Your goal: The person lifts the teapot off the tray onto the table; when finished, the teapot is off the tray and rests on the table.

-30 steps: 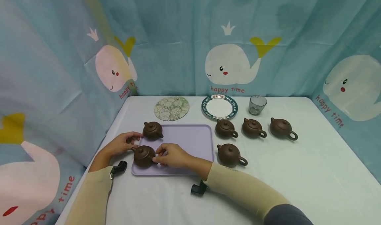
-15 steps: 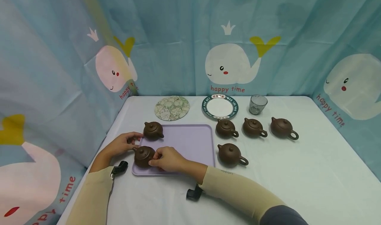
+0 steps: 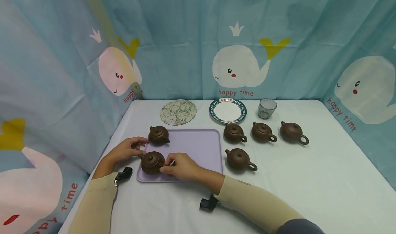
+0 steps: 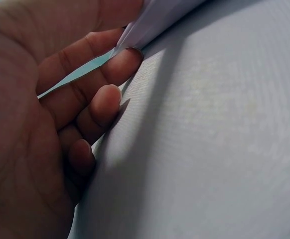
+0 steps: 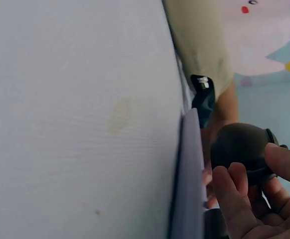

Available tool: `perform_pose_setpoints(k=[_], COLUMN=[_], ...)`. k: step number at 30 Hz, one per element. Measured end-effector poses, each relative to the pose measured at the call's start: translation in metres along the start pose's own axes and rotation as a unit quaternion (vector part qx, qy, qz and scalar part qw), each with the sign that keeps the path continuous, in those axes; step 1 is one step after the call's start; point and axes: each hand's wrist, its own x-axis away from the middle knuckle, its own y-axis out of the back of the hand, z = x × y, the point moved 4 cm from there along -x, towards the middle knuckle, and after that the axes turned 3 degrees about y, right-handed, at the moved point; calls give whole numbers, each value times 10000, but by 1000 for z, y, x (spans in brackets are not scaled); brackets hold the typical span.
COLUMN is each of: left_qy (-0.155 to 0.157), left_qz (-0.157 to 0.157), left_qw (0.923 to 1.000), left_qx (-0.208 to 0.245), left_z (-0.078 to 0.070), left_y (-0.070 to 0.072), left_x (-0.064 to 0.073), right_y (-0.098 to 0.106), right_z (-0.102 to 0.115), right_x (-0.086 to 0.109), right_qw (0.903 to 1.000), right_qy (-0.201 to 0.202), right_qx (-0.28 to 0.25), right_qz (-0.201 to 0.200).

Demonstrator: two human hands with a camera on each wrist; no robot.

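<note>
My right hand (image 3: 182,165) pinches the handle side of a dark brown teapot (image 3: 151,162) at the near left corner of the lilac tray (image 3: 195,144). In the right wrist view, thumb and fingers meet at the teapot (image 5: 242,147); its handle is mostly hidden by them. The pot is upright, its spout toward the left. At the tray's left edge rests my left hand (image 3: 123,149), fingers loosely bent, thumb tip near the spout. The left wrist view shows its fingertips (image 4: 125,62) against the tray edge (image 4: 157,22). A second teapot (image 3: 158,135) stands at the tray's far left corner.
Right of the tray stand several matching teapots, one nearest (image 3: 238,159) and one farthest right (image 3: 292,132). Along the back lie a patterned round mat (image 3: 178,112) and a green-rimmed plate (image 3: 213,119), with a glass (image 3: 267,108) beside them. A whale-print curtain (image 3: 185,65) hangs behind.
My right hand first shifted left against the teapot, then moved slightly right, and the teapot shifted right with it. The left hand has stayed at the tray edge.
</note>
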Motion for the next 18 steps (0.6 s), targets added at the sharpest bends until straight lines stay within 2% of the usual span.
perform_pose_setpoints(k=[8,18], left_qy=[-12,117], left_qz=[20,40], left_qw=[10000,9998], left_qx=[35,129], left_z=[1,0], left_y=[0,0], left_x=[0,2], right_y=[22,58], right_z=[14,25], right_x=[16,41], right_qw=[9983,9964], right_qy=[168,-90], right_qx=[-556,-808], right_qz=[-100,-241])
